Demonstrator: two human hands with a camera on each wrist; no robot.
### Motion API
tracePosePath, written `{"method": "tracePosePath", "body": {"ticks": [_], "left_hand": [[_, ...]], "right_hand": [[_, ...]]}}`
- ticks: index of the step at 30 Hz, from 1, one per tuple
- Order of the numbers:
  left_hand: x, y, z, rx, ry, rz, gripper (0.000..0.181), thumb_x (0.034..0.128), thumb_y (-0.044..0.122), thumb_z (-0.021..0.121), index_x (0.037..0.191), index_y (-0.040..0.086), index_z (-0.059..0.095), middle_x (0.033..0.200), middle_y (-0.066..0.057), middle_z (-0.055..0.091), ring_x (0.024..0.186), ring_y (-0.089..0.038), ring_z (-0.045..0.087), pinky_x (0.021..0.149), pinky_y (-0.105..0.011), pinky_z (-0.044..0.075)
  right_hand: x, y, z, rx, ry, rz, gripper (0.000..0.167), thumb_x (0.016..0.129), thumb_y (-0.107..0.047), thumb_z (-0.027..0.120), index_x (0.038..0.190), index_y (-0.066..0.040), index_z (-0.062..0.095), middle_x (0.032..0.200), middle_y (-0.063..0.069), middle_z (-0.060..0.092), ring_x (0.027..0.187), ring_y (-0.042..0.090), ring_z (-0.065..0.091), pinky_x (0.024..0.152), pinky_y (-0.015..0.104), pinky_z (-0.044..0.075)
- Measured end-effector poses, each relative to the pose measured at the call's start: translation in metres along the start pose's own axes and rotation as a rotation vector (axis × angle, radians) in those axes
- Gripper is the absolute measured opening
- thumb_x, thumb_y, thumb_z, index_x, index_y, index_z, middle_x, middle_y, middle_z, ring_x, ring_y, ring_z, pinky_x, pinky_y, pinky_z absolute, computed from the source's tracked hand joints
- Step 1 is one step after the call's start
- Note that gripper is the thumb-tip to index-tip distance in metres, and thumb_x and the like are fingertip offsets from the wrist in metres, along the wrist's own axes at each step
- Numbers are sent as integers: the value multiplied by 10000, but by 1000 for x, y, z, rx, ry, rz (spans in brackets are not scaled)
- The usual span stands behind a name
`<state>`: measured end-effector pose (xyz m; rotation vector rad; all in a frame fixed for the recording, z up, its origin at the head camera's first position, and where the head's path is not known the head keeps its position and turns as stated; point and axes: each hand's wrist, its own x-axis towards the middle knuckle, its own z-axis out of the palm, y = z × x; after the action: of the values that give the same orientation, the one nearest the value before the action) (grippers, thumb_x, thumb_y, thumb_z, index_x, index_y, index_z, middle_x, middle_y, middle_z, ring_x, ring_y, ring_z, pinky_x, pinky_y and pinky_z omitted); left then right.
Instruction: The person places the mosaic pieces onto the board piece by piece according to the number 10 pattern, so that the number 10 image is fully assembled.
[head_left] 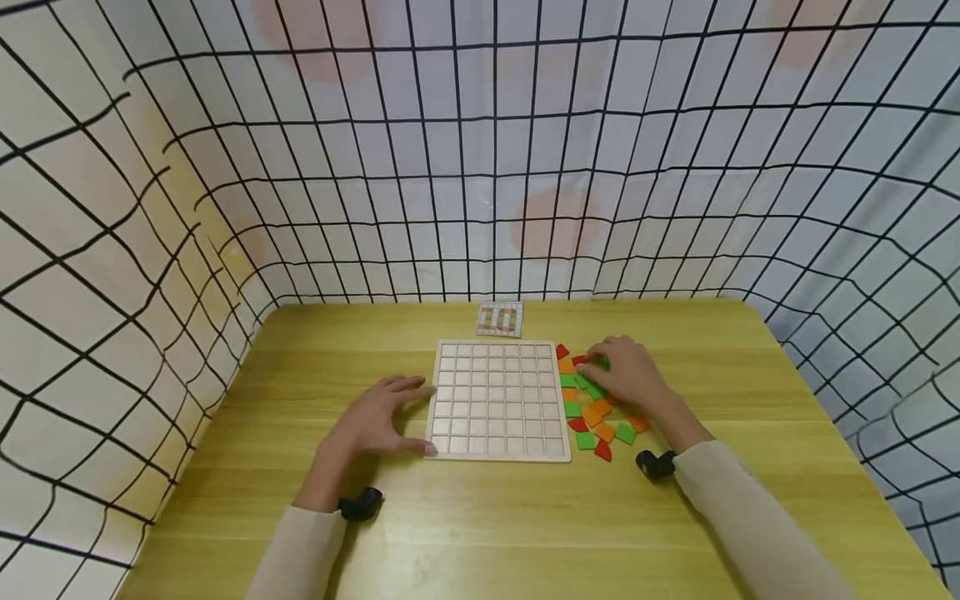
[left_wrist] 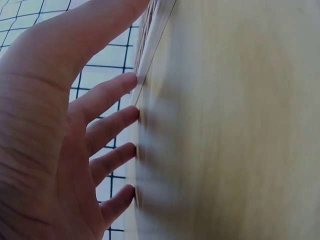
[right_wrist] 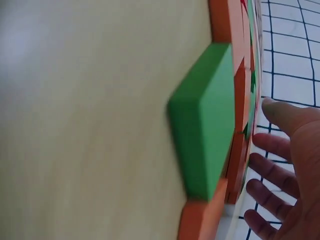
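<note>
A pale wooden board point(head_left: 498, 400) with a grid of square recesses lies on the table. At its left edge is my left hand point(head_left: 378, 417), thumb and index finger spread along that side; the left wrist view shows the fingers point(left_wrist: 112, 122) loosely extended, their tips on the tabletop. To the right of the board lies a pile of flat red, orange and green pieces. My right hand point(head_left: 630, 372) reaches over the pile's far part, its fingertips near a green piece point(head_left: 594, 390) and a red piece point(head_left: 578, 360). In the right wrist view its fingers point(right_wrist: 272, 172) are apart and nothing shows between them.
A small patterned card point(head_left: 499, 319) lies beyond the board near the table's far edge. Loose orange point(head_left: 604, 432), green point(head_left: 625, 433) and red point(head_left: 603, 451) pieces reach toward the near right. White walls with black netting point(head_left: 495, 150) enclose the table point(head_left: 487, 533).
</note>
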<state>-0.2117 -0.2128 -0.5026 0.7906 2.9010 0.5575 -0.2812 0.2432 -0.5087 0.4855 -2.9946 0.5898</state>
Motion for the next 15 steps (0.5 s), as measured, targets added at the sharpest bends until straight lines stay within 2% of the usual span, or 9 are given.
{"method": "tracePosePath", "body": {"ticks": [5,11,15], "left_hand": [[-1,0,1,6,-3,-6,977,716,779,748,1536,309,505,1633,-46,431,1511,-398,364,1141,-705,356],[-2,0,2,3,-4,-23,981,710,778,756,1543,333,490,1644,-22,416,1522,-384,352,1149,-698,352],[-2,1,2,2,3,-19,975,715,774,754,1539,319,500,1636,-36,428,1512,-394,364,1135,-709,359]], "right_hand": [[6,-5,4,28,12,49,421,961,-471,697,1120,-85,753,1122,126,734,1082,362,602,1016,604,435],[7,-6,6,46,19,59,309,975,-310,703,1149,-57,738,1094,132,732,1053,350,620,991,576,467],[7,-5,4,51,3,68,361,979,-311,698,1208,-32,715,1123,153,713,1050,342,624,974,549,503]]}}
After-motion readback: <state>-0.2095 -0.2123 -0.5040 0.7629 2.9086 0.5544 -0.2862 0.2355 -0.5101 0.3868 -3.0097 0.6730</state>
